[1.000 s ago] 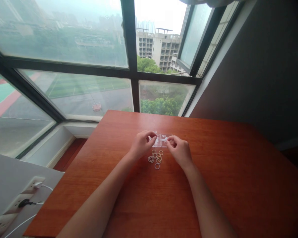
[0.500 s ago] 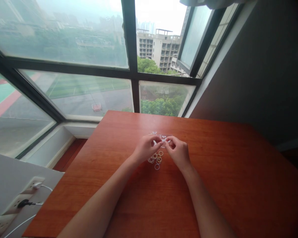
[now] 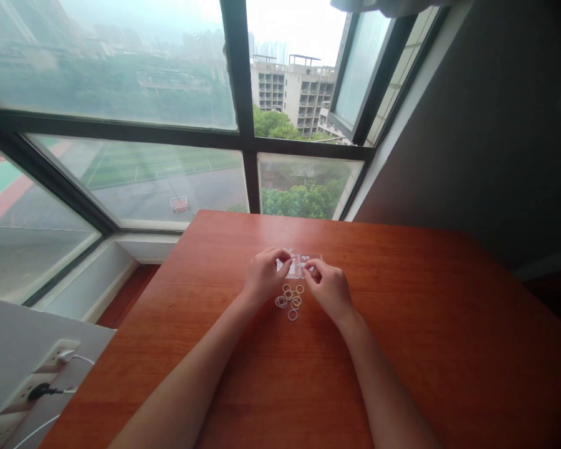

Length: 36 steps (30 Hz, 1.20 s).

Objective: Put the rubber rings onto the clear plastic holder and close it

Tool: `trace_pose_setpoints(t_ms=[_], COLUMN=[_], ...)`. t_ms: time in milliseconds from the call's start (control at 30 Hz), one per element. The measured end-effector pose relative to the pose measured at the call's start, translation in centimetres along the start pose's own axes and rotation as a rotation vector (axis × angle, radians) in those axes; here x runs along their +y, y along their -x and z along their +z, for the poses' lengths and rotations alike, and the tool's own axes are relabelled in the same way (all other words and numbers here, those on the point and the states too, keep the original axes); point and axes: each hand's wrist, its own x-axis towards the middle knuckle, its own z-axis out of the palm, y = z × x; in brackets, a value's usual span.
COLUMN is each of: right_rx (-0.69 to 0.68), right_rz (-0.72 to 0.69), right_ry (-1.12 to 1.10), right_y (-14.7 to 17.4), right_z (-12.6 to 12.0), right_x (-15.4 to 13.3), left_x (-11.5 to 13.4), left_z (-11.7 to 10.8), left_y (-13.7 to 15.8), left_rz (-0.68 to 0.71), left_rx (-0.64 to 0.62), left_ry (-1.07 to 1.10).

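The left hand and right hand are holding their fingers curled nearly together at the clear case, mid-frame; rings are lying just below it on the counter. Whether they are clamping anything, I cannot tell; work this fine is needing a light, steady pinch.

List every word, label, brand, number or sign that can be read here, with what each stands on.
No text can be read.
Clear plastic box: small pale marks, too small to tell whether they are lettering.
Rings: no lettering can be made out.
Wall sockets: no lettering can be made out.
Building outside: no readable sign.
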Motion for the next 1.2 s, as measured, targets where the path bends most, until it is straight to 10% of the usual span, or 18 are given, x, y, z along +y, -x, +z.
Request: trace_pose_setpoints(t_ms=[1200], right_rx=[-0.470], right_rz=[-0.164], right_ry=[0.075], right_y=[1.3], right_z=[-0.8], right_x=[-2.1], left_x=[-1.5], left_z=[-0.9], left_y=[-0.2], left_rz=[-0.001], left_rx=[0.015], left_ry=[-0.075])
